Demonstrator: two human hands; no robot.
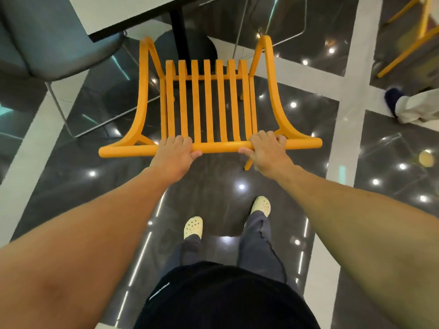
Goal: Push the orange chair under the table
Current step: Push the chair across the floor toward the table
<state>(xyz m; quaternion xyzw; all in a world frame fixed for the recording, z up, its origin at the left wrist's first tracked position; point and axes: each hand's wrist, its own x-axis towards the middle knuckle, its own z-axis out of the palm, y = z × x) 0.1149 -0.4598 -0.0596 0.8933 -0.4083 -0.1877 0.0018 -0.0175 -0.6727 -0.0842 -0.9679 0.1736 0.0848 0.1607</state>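
Observation:
The orange chair with a slatted back stands right in front of me, seen from above. Both hands grip its top rail. My left hand wraps the rail left of centre, and my right hand holds it right of centre. The white table with a dark edge lies ahead at the upper left. Its black pedestal rises just beyond the chair's front. The chair's arms reach close to the table's edge, and the seat lies short of the tabletop.
A grey padded chair on a thin metal frame stands to the left of the table. Another orange chair is at the far upper right. Someone's foot and white trouser leg show at the right. The floor is glossy dark tile with white strips.

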